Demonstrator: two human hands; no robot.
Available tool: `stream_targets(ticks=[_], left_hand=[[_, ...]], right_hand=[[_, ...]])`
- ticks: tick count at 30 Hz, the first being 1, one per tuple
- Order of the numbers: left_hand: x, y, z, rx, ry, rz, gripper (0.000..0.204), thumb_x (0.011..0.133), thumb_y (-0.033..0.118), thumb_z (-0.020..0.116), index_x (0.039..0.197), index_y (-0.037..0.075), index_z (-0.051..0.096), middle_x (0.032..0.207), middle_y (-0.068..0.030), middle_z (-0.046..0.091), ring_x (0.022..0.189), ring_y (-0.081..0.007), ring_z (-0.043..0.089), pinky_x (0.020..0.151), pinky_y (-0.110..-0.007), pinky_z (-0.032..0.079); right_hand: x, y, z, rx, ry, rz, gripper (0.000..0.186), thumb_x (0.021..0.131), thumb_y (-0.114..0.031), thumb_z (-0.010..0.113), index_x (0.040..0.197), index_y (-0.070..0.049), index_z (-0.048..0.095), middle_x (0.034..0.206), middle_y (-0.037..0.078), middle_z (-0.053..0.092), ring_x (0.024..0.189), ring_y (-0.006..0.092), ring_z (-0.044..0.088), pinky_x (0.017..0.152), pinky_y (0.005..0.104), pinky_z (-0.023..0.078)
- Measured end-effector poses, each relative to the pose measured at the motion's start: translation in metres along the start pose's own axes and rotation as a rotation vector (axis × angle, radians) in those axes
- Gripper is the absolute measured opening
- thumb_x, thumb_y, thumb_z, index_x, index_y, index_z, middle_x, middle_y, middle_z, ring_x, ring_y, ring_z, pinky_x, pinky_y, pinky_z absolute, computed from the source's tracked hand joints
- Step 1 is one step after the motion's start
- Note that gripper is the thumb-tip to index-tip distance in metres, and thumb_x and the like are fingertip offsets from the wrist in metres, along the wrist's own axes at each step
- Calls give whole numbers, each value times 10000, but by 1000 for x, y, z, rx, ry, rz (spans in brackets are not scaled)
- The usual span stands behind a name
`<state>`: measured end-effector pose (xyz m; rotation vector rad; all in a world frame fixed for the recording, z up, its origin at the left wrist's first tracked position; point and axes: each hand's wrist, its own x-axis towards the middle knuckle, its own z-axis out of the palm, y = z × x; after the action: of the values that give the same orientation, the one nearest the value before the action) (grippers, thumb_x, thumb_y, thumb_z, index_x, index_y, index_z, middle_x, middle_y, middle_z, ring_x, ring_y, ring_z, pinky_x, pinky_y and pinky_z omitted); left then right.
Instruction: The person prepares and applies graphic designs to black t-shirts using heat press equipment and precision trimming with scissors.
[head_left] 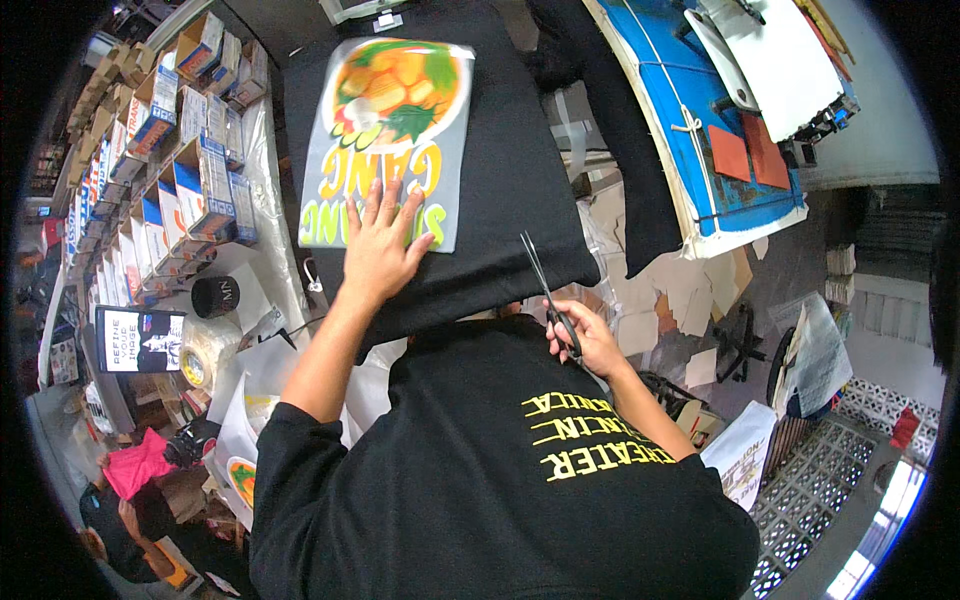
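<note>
My left hand [382,245] lies flat, fingers spread, on the lower part of a transfer sheet [457,170]. The sheet is clear and printed with a bowl of food and orange and green lettering, upside down from here. Beneath it is a black cloth [510,130] spread over a flat surface. In my right hand [588,338] is a pair of scissors [538,262] with dark handles, held near the cloth's right front corner. The blades point up and away from me and look nearly closed. They are apart from the sheet.
At left, shelves hold rows of open cardboard boxes [205,190]; a tape roll [197,366] and black cap [215,297] sit nearby. A blue board [650,100] with white rope stands at right. Cardboard pieces [690,290] litter the floor. Another person [125,520] with pink cloth is lower left.
</note>
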<state>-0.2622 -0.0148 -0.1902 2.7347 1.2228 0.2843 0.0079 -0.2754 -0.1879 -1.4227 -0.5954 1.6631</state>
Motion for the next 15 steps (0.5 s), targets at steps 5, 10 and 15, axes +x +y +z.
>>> stream_targets(ticks=[5, 10, 15], left_hand=[[-9, 67, 8, -157, -16, -145, 753, 906, 478, 676, 1544, 173, 418, 1660, -186, 229, 1529, -483, 107, 1138, -760, 22], [-4, 70, 5, -174, 58, -40, 649, 850, 344, 770, 1416, 122, 542, 1561, -157, 406, 1499, -423, 255, 1164, -715, 103], [5, 61, 14, -350, 194, 139, 451, 799, 138, 807, 1214, 84, 639, 1318, -82, 640, 1363, -325, 507, 1188, -586, 269]], right_hand=[[4, 13, 21, 38, -33, -10, 444, 1004, -170, 638, 1415, -57, 514, 919, 28, 614, 730, 89, 622, 551, 223, 475], [29, 3, 53, 5, 31, -6, 429, 1008, -144, 610, 1408, -38, 499, 904, 23, 633, 675, 79, 629, 504, 214, 458], [45, -4, 74, 33, 64, 10, 448, 1015, -193, 638, 1410, -37, 495, 898, 55, 621, 681, 118, 640, 509, 230, 485]])
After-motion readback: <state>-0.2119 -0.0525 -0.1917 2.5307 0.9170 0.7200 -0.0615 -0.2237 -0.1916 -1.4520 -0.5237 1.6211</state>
